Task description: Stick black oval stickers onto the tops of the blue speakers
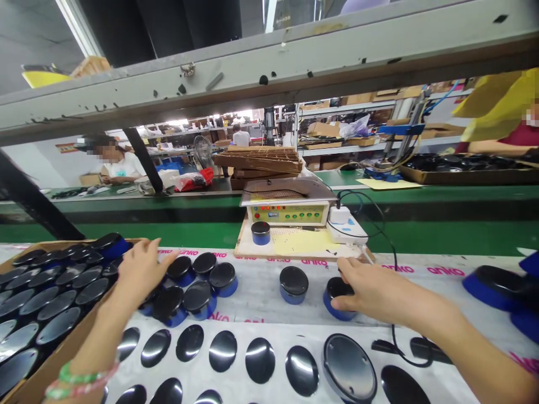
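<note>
My right hand [370, 287] has its thumb and fingers around a round black-topped part with a blue base [338, 287], which stands on the printed white sheet. Just left of it is another such part [293, 283]. My left hand [142, 269] is over the right edge of a cardboard box [90, 331] filled with rows of black-topped parts [56, 308]. Its thumb and fingers are spread, and I see nothing held. Beside that hand several black-and-blue parts [199, 297] stand in a cluster.
Flat black ovals [260, 360] lie in rows on a white sheet in front, with a larger round part [349, 367] on them. A control box [288, 213] with lit buttons stands behind, near a power strip [348, 227] and a hanging black cable [394, 280]. A shelf beam [269, 67] crosses overhead.
</note>
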The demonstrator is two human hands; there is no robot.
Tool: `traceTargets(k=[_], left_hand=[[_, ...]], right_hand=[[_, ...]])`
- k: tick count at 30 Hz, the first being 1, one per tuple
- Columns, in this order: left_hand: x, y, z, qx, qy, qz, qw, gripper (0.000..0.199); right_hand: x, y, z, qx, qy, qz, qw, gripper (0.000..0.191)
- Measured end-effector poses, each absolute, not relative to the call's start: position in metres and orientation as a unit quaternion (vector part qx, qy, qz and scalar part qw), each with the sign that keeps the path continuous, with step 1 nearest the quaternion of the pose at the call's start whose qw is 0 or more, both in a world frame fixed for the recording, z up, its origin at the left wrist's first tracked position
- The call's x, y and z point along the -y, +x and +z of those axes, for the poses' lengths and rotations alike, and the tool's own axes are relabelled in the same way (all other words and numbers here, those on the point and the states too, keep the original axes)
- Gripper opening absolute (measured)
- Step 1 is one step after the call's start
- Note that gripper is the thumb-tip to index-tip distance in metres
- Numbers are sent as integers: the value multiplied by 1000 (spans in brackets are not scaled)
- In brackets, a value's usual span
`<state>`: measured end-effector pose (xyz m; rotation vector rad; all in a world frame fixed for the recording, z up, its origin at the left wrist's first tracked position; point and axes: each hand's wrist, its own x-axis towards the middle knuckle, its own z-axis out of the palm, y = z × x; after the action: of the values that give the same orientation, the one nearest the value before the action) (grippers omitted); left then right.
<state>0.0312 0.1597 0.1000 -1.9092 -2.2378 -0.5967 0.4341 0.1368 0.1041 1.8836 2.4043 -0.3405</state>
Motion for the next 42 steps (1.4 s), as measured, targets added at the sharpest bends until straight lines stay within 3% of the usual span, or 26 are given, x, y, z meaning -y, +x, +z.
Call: traceTargets(k=[4, 7, 10, 12, 16, 23, 27, 31, 35, 38, 40, 42], left_hand=[[-144, 129, 81, 580, -792, -191, -13, 41], [-142, 190, 53, 464, -845, -195, -179, 82], [-154, 219, 35, 426, -836, -230, -258, 80], [-164, 224, 32, 413, -838, -244, -259, 71], [-171, 223, 34, 392, -842, -254, -270, 71], [-153, 231, 64, 396, -809, -317, -295, 96], [-138, 234, 94, 325, -813, -383, -295, 78], [-126, 225, 114, 338, -811, -441, -183, 71], [-115, 217, 117, 321, -813, -484, 36, 62], [-105, 215, 113, 276, -820, -473, 164, 49], [-100, 212, 111, 281, -833, -465, 106, 57], [-96, 207, 113, 318, -832, -449, -70, 75]], right_hand=[[-137, 422, 102, -793, 596, -104, 63, 25], [-140, 418, 99, -805, 586, -80, 50, 26], [-145, 417, 96, -810, 584, -53, 16, 25], [-151, 418, 92, -808, 587, -41, -1, 24], [-163, 423, 87, -812, 581, -46, -22, 21], [-142, 431, 123, -818, 557, -85, -116, 27], [-118, 429, 148, -819, 513, -181, -184, 32], [-113, 428, 152, -817, 447, -283, -230, 36], [-118, 423, 140, -785, 401, -393, -262, 41], [-118, 416, 132, -717, 389, -473, -333, 47], [-114, 412, 131, -688, 358, -508, -375, 43], [-109, 412, 133, -693, 329, -511, -388, 38]])
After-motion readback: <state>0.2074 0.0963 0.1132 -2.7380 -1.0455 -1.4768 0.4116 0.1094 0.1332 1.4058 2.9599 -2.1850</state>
